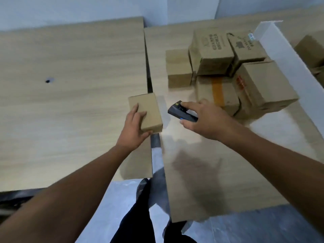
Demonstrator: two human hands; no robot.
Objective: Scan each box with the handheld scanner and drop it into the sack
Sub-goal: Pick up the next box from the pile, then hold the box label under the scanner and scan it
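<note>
Scanning is the step in hand. The person's left hand (pixel 134 128) grips a small plain cardboard box (pixel 146 109), fingers laid across its top face and thumb hooked round its near end, and holds it over the gap where the left table (pixel 70 102) meets the right table (pixel 201 172). Whether the box rests on the table edge or is lifted clear cannot be told for certain, though a shadow beside it suggests it is raised. The right hand (pixel 205 120) is closed round a dark handheld scanner (pixel 175 111), index finger lying along its top near the head. The scanner's nose is turned toward the box and sits just beside it, not touching. No label or barcode shows on the visible faces of the box, and no scan beam can be seen. A pile of cardboard boxes (pixel 228 67) sits further back on the right table, against a white partition (pixel 287 55), and is judged to be awaiting its turn. The sack is out of view. The next move probably calls for turning the box so its code faces the scanner's window, triggering a read, then carrying the box in the left hand to the sack and letting go.
</note>
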